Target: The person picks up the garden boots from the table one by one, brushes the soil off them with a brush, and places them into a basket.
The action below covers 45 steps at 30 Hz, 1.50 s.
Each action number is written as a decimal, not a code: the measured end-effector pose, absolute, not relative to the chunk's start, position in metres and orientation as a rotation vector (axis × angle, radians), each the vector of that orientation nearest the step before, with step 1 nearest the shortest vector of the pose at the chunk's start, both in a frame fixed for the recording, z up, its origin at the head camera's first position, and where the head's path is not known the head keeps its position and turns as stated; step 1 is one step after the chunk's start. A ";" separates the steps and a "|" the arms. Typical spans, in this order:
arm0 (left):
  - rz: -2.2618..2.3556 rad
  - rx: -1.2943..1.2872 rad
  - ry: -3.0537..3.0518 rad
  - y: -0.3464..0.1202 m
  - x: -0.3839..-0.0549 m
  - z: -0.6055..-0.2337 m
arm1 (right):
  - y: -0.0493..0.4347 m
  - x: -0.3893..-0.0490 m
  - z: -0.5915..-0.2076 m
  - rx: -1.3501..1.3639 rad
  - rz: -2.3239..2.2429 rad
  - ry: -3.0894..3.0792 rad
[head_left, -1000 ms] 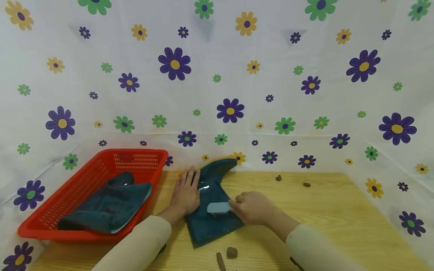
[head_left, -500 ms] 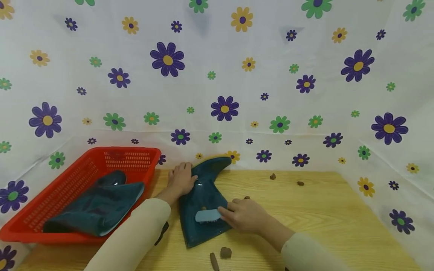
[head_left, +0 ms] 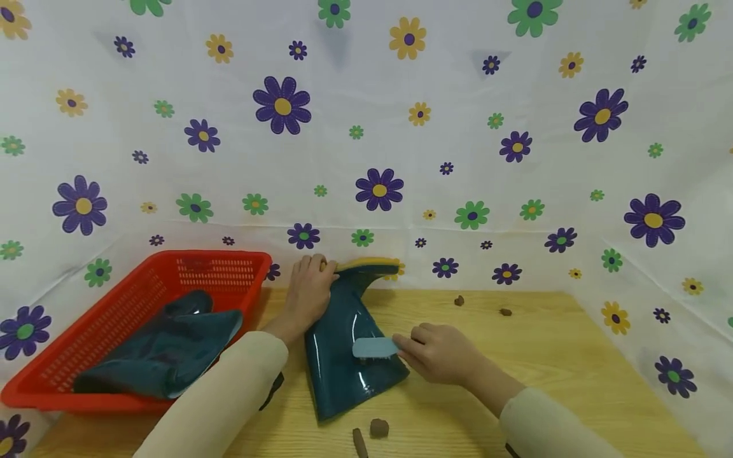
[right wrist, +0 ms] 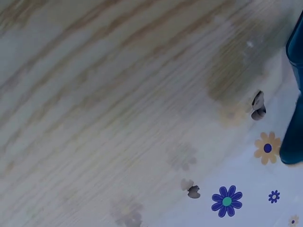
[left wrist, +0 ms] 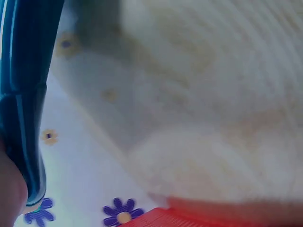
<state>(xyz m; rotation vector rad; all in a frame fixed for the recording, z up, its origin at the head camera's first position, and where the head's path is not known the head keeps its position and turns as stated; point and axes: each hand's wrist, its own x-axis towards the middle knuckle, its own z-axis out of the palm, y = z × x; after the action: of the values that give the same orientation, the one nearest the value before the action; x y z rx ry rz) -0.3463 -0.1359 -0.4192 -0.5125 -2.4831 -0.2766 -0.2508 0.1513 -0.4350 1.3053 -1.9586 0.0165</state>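
Observation:
A teal rain boot (head_left: 349, 343) with a yellow sole lies on its side on the wooden table, its opening facing me. At the heel, my left hand (head_left: 309, 289) grips it, fingers curled over the sole edge. My right hand (head_left: 438, 353) holds a light blue brush (head_left: 373, 347) by its right end, bristles down on the boot shaft. The left wrist view has part of the boot (left wrist: 23, 90) along its left edge, with a bit of my hand (left wrist: 9, 189). In the right wrist view the boot (right wrist: 293, 127) shows at the right edge; hand and brush are out of sight.
A red plastic basket (head_left: 260, 292) on the left holds another teal boot (head_left: 172, 343). Brown lumps lie on the table, one (head_left: 379, 428) near the front and another (head_left: 505, 312) at the back right. A flowered sheet (head_left: 366, 146) hangs behind and at the sides.
My left hand has gone from lying straight-fingered on the boot to gripping its heel. The boot has rolled a little, showing more yellow sole. The brush went left, then back right.

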 end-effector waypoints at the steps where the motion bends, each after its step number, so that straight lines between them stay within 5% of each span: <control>1: -0.283 -0.531 -2.428 -0.135 -0.346 -0.414 | 0.151 -0.252 -0.433 1.298 0.041 -1.931; 14: -0.210 -0.580 -2.089 -0.130 -0.346 -0.372 | 0.141 -0.261 -0.430 1.284 0.109 -1.871; 28: -0.086 -0.615 -2.089 -0.138 -0.332 -0.308 | 0.202 -0.268 -0.431 1.120 0.117 -1.913; 45: -0.588 -0.376 -2.334 -0.252 -0.281 -0.238 | 0.294 -0.246 -0.438 0.956 0.003 -2.026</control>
<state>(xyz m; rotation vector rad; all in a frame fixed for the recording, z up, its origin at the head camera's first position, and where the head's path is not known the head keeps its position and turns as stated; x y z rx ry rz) -0.2813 -0.2520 -0.2375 -0.3762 -2.3340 -0.5883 -0.2464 0.2939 -0.4384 0.9562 -2.0258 0.0032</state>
